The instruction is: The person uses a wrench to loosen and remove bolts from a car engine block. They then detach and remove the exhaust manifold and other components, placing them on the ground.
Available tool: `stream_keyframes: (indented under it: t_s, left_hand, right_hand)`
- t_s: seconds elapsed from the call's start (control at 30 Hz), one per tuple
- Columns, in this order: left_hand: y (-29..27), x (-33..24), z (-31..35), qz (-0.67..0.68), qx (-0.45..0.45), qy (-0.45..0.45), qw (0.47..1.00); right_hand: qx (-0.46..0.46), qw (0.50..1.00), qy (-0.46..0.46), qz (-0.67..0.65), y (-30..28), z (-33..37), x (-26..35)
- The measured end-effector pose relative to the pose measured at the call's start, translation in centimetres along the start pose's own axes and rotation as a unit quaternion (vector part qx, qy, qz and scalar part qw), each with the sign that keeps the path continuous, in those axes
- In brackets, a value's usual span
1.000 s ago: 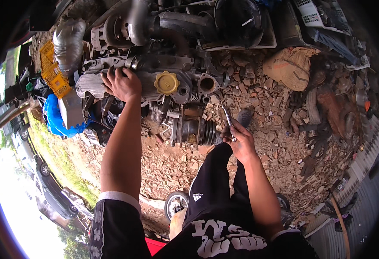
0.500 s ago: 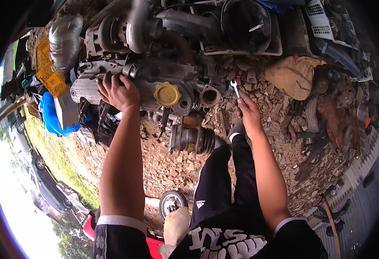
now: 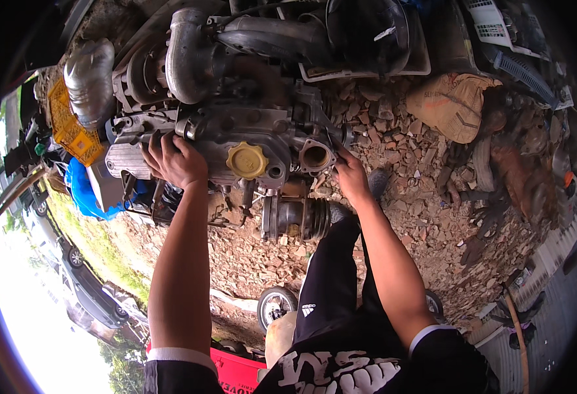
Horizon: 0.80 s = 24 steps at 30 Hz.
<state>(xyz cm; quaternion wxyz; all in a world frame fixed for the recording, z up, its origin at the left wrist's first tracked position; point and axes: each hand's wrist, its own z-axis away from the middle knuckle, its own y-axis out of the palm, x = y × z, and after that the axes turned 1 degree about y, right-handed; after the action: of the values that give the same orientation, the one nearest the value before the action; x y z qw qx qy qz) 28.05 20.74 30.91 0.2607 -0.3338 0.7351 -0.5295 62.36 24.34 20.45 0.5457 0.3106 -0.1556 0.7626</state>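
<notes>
A grimy grey engine (image 3: 216, 121) lies across the upper left, with a yellow oil filler cap (image 3: 247, 161) on its ribbed valve cover (image 3: 127, 155). My left hand (image 3: 175, 161) rests on that cover left of the cap, fingers apart and slightly bent. Beside the round metal outlet with an open bore (image 3: 316, 156), my right hand (image 3: 352, 176) is closed around a wrench, its fingers at the engine's right end. Most of the wrench is hidden by the hand and the engine; where its jaw sits I cannot make out.
Broken stone and rubble (image 3: 393, 230) cover the ground. A brown sack (image 3: 452, 108) and rusty parts lie to the right. Yellow crates (image 3: 71, 125) stand at far left. A ribbed black pulley unit (image 3: 295, 217) hangs below the engine. A red object (image 3: 236, 371) and a wheel (image 3: 276, 307) are near me.
My right hand has moved left with the wrench, from above the rubble to the engine's right end. My left hand stays on the valve cover. The whole view has shifted slightly.
</notes>
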Motion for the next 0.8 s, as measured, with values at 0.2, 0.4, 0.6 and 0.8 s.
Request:
stream_keyframes:
  t_s: [0.2, 0.4, 0.6, 0.8]
  left_hand:
    - [0.1, 0.2, 0.0, -0.001, 0.000, 0.016, 1.000]
    - [0.2, 0.5, -0.1, 0.000, 0.003, 0.017, 1.000]
    - [0.2, 0.3, -0.1, 0.002, 0.000, 0.015, 1.000]
    - [0.5, 0.9, -0.1, 0.003, -0.003, 0.024, 1.000]
  right_hand:
    - [0.048, 0.996, -0.069, -0.036, -0.1, 0.6, 0.7]
    - [0.086, 0.991, -0.077, -0.063, -1.0, 1.0, 2.4]
    - [0.135, 0.990, 0.031, -0.025, -3.7, 0.0, 7.1]
    - [0.107, 0.990, 0.066, -0.062, -6.0, -0.9, 6.9]
